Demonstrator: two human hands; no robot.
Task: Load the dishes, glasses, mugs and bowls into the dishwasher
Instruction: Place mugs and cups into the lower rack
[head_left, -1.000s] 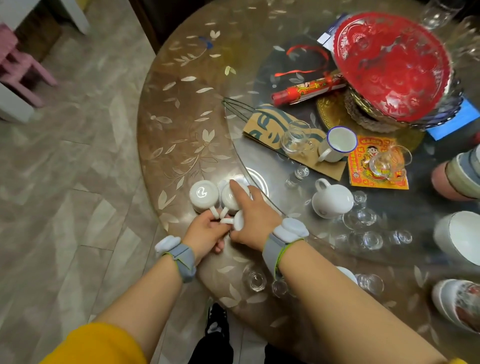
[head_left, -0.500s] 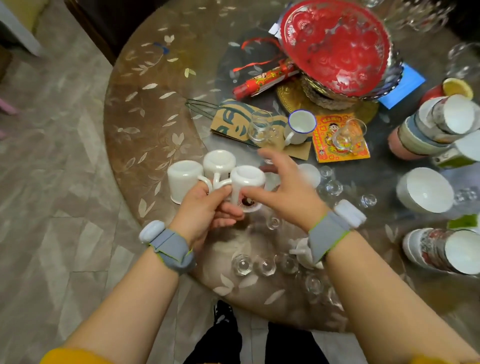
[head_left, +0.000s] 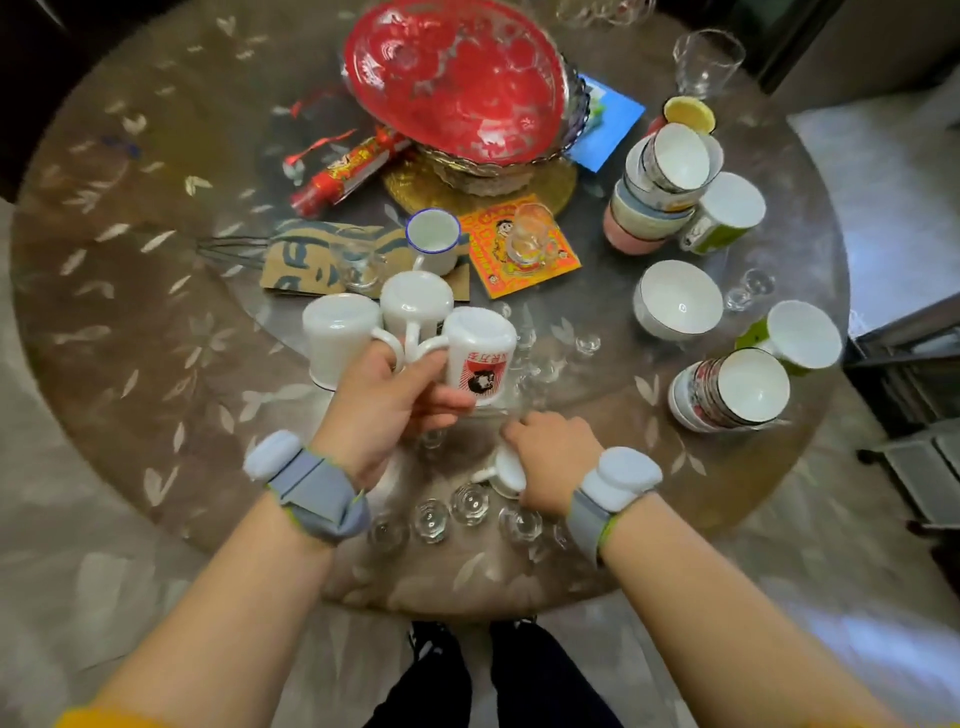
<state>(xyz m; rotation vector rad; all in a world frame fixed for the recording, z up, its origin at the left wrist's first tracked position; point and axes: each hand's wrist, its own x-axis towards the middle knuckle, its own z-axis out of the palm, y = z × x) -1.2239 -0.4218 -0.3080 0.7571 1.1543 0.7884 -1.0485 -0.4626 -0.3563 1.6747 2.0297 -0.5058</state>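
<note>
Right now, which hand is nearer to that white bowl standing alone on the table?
The right hand. It reaches down by the small white cup, below-left of the white bowl. The left hand is farther left, holding three mugs.

Left hand (head_left: 382, 402) gripping three white mugs (head_left: 410, 332) by handles, right hand (head_left: 553, 457) on small cup (head_left: 506, 473)

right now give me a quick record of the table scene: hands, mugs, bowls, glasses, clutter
left hand: grips three white mugs by their handles, lifted, upside down
right hand: on a small white cup near the table edge; grip not clear
bowls: stacks and single bowls on the right side of the table
small glasses: row near the front edge
clutter: red plate, blue-rimmed mug
</note>
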